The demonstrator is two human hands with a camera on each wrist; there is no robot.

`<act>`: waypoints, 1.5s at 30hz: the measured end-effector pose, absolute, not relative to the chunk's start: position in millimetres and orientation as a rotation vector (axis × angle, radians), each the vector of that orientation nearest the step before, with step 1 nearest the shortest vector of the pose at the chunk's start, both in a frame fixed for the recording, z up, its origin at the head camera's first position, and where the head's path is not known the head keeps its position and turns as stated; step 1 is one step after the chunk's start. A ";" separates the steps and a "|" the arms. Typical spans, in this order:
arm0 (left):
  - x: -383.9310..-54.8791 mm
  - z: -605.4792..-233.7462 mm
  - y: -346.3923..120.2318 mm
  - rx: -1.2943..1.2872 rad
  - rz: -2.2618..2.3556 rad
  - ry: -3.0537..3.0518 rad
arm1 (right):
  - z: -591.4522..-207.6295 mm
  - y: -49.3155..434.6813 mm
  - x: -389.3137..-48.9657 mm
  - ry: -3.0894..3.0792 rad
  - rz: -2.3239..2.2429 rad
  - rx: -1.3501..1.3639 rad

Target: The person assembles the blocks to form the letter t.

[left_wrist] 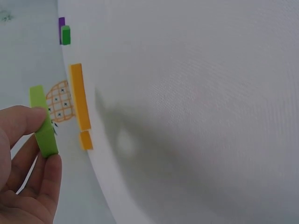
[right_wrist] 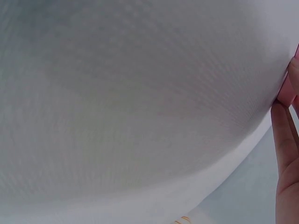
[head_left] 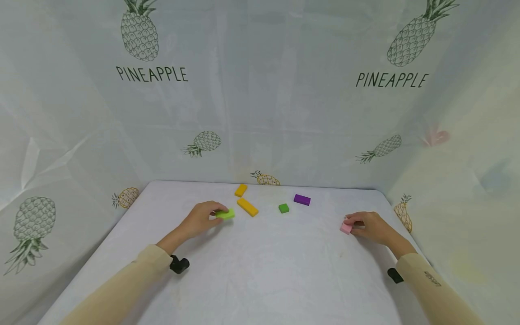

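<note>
we are risking a drop (from too slack a grip), our left hand (head_left: 206,217) pinching a lime-green oblong block (head_left: 227,214), our right hand (head_left: 370,227) a pink rectangular block (head_left: 345,228).

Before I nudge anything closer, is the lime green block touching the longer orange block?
Apart. The left wrist view shows a gap between the lime green block and the longer orange block, with a printed pineapple visible through it.

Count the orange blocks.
2: the longer orange block, right of the light green block in the left hand; the shorter orange block, near the far edge of the table.
</note>
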State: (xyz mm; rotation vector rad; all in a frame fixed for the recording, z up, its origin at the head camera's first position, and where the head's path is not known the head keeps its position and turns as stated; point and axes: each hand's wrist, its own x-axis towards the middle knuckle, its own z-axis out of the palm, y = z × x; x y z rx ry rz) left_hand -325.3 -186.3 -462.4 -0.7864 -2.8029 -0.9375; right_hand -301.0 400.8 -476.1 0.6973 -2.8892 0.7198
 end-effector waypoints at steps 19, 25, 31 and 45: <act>-318.1 -459.0 -160.8 -0.936 -0.951 -2.784 | -477.0 402.9 -302.4 -2.899 0.706 0.699; -318.3 -459.9 -150.7 -0.979 -0.920 -2.782 | -477.1 402.4 -301.5 -2.912 0.716 0.680; -318.5 -460.6 -140.8 -0.985 -0.926 -2.802 | -476.4 402.1 -301.3 -2.916 0.720 0.680; -317.4 -464.8 -124.7 -1.047 -0.931 -2.799 | -478.3 403.6 -301.7 -2.908 0.708 0.686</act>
